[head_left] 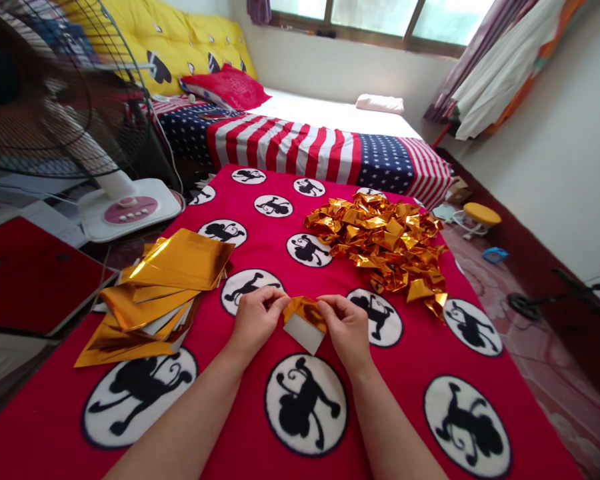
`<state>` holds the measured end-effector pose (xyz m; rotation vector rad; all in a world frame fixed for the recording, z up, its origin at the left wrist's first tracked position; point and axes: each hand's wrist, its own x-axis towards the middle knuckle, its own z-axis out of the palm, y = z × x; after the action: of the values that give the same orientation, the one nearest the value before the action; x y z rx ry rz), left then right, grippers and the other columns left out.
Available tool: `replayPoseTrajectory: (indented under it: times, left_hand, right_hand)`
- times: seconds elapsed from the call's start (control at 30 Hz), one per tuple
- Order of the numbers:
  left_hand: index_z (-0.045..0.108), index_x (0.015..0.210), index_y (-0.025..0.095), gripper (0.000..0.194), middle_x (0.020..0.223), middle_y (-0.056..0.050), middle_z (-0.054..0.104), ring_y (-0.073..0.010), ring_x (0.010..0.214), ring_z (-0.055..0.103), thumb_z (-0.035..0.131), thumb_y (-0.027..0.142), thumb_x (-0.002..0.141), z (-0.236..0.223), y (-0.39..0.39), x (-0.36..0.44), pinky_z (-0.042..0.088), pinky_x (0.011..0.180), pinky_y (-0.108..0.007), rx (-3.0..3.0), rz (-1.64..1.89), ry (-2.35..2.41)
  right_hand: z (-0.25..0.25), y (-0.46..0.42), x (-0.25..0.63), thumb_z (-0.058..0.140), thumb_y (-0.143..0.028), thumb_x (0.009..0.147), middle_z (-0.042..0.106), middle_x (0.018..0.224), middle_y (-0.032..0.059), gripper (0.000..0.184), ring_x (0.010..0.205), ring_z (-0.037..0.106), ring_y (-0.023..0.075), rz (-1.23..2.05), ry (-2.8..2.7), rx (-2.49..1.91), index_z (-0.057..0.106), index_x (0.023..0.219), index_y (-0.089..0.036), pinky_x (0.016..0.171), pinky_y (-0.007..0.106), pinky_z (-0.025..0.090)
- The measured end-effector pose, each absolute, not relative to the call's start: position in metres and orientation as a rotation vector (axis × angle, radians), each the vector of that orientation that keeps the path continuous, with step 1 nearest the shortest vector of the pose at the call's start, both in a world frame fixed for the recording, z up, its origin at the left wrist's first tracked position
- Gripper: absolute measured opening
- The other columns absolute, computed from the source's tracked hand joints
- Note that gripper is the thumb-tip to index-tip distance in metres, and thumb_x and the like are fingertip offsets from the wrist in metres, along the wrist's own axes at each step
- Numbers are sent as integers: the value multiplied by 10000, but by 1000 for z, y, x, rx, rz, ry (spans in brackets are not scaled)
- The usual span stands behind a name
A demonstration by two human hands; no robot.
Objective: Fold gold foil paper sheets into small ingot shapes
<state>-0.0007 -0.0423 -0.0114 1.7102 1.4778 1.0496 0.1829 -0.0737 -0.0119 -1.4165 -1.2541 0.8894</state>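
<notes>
As the head view looks down over the bench, both hands meet above its middle, between the left and right edges, around one small folded sheet. The left hand pinches the sheet's left end between thumb and forefinger; the right hand pinches its right end in the same way. Gripping it at opposite ends probably lets thin material be drawn straight without crushing its middle. Its upper part is shiny gold foil, bent into a curved band, while a flat, matt, pale grey flap hangs below with a squared corner pointing down.

Near the left edge lies a stack of sheets, fanned untidily, perhaps so that single ones lift off easily beside the left hand. They are flat and rectangular, mirror-bright gold, with some pale backing showing between layers.

Toward the far right corner, spreading along the right edge, rises a heap of foil pieces, creased and angular, deeper orange in their shadows. Such bulky shapes would hardly stack, which may be why they lie loosely piled.

Beneath everything, a red cloth with a soft, fleecy look carries white discs with black monkey figures.
</notes>
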Motion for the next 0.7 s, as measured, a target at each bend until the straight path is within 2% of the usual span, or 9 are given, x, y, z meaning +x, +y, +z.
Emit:
replayPoseTrajectory:
  times: [0.13,0.2,0.37,0.57,0.7]
  left_hand:
    - [724,775,186,163,778,-26,734,-162,702,648,609,300,795,-9,-28,-9,467,663,-249,1755,973,1520]
    - [735,776,193,158,697,-13,721,-151,622,628,633,313,771,-6,-16,-14,446,589,-236,1802,829,1487]
    - [749,726,187,101,673,-19,719,-138,585,614,665,239,705,5,16,-16,426,548,-220,1933,644,1306]
    - [742,717,163,101,586,-3,673,-111,499,561,653,203,689,19,39,5,399,490,-202,1918,561,1095]
    - [751,696,178,79,618,3,678,-116,564,566,681,199,666,23,46,24,403,538,-206,2106,569,1068]
  right_hand:
    - [-12,-75,187,568,-261,882,725,836,39,170,737,667,170,955,-1404,-1318,712,942,-195,652,255,517]
    - [-10,-75,190,545,-223,891,729,850,39,185,747,669,167,976,-1537,-1267,724,933,-203,664,257,516]
    - [-9,-75,195,503,-93,874,718,916,41,279,866,662,167,916,-1763,-1165,736,942,-230,780,287,513]
    - [-11,-74,193,564,-97,849,604,929,49,275,864,577,170,541,-1921,-1157,754,908,-287,716,302,494]
    - [-5,-74,192,603,-131,859,646,1027,49,225,964,558,193,396,-2049,-1159,750,871,-301,791,347,503]
